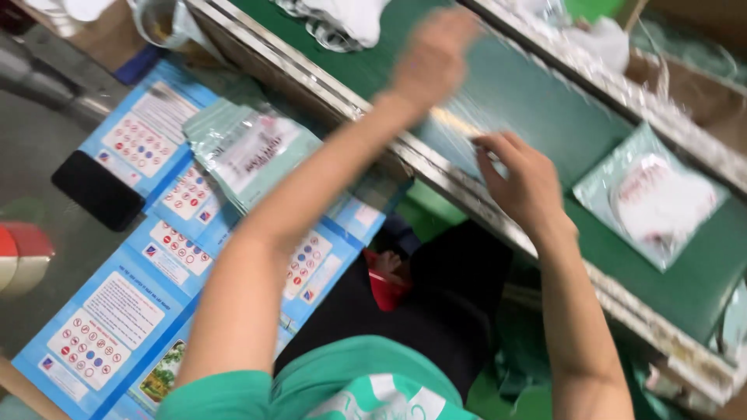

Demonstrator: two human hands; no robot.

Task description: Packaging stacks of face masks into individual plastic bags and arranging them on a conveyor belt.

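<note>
Item: clear plastic bag (459,136); thin, limp, slippery, I judge
Hold: its edges
Hands: my left hand (433,58) and right hand (523,183) both pinching it

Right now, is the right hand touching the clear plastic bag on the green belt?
Touching. The head view shows the right hand with its fingers resting on the clear plastic bag, no gap visible.

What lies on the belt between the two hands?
In the head view, a clear plastic bag on the green belt spans between left hand and right hand.
</note>
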